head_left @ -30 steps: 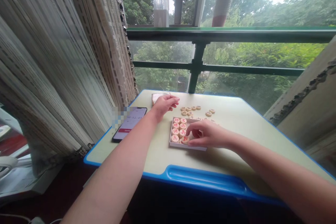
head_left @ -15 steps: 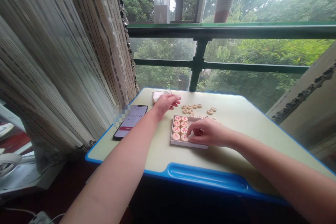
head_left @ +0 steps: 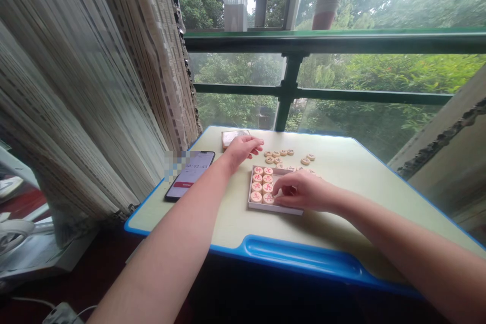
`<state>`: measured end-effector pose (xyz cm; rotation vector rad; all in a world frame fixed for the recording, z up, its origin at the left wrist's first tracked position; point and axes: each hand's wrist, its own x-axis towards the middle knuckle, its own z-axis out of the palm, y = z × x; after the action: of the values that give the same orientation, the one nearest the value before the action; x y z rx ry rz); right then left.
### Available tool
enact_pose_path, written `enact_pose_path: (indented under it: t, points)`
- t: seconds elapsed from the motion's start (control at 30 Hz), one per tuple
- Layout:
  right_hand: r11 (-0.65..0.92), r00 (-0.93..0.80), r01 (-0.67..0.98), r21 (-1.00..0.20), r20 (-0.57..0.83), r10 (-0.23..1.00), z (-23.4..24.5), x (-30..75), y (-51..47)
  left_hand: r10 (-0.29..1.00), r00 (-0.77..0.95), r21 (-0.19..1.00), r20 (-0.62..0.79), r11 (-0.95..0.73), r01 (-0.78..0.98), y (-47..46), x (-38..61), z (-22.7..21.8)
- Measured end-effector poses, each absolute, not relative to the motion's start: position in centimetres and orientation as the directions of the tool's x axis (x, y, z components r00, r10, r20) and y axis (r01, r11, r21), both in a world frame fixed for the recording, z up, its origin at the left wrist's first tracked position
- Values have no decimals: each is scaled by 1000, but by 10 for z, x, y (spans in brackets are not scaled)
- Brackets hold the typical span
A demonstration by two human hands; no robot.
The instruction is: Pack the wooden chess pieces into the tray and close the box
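A shallow white box (head_left: 275, 209) holds two columns of round wooden Chinese chess pieces with red characters. My right hand (head_left: 299, 190) reaches over the box's right half, hiding much of it. Its thumb and index finger are closed at the right edge of the nearest Chinese chess piece (head_left: 268, 198) in the second column. Above the table, behind the box's far left corner, my left hand (head_left: 246, 149) hovers with loosely bent fingers and nothing visible in them. Several loose pieces (head_left: 283, 153) lie beyond the box, some partly hidden by my right hand.
A phone (head_left: 190, 176) with a running timer lies left of the box. A small flat box (head_left: 234, 136) sits at the far left, behind my left hand. The pale table (head_left: 224, 217) has a blue rim and a moulded blue tray (head_left: 304, 255) along its near edge.
Both hands keep almost the same pose, the right at the nearest piece in the box. The phone's timer has advanced by a second. The whole view has shifted slightly.
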<state>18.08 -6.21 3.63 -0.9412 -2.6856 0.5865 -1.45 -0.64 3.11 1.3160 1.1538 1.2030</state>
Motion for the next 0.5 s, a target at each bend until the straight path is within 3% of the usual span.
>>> enact_pose_path:
  t: [0.3, 0.5]
  points:
    - [709, -734, 568, -419, 132, 666, 37, 181, -59, 995, 60, 992, 82, -87, 89, -4, -16, 27]
    - [641, -585, 742, -196, 277, 762, 30, 185, -46, 994, 75, 986, 77, -88, 145, 0, -17, 23]
